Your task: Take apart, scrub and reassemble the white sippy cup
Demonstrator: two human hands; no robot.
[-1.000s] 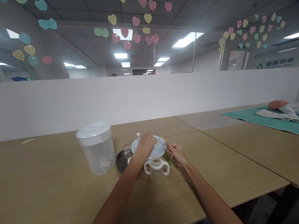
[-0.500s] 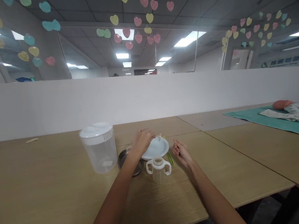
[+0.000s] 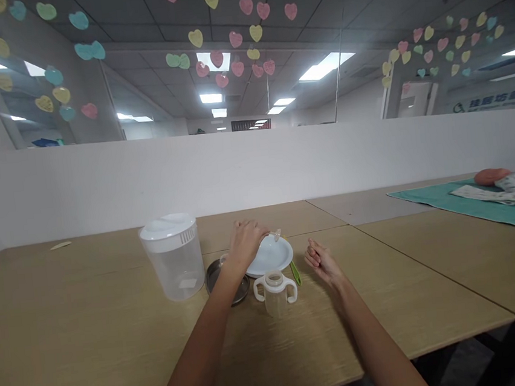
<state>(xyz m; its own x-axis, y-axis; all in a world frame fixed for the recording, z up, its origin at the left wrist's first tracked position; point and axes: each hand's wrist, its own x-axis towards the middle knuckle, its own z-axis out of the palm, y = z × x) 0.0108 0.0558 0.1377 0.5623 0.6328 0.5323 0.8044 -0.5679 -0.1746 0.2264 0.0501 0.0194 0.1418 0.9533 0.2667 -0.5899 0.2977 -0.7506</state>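
Note:
Over the left side of a white plate [image 3: 270, 255], my left hand [image 3: 247, 242] is closed with its fingers bent downward. A small clear piece [image 3: 277, 235], perhaps a silicone teat, sticks out past its fingertips. My right hand [image 3: 321, 259] hovers to the right of the plate, fingers curled together; anything inside them is hidden. Nearest me stands an uncapped clear cup with two white handles [image 3: 276, 294]. A green-handled utensil [image 3: 295, 273] lies at the plate's right edge. Partly behind my left forearm is a round metal dish [image 3: 242, 291].
Left of the dish stands a tall clear container with a white lid [image 3: 173, 259]. A teal cloth [image 3: 435, 196] with patterned fabric [image 3: 489, 194] covers the far right of the table. The white wall [image 3: 237, 170] rises behind the wooden table [image 3: 93, 330].
My right hand has shifted slightly right, away from the plate. My left hand stays over the plate, with the clear piece still at its fingertips. The whole view has shifted slightly.

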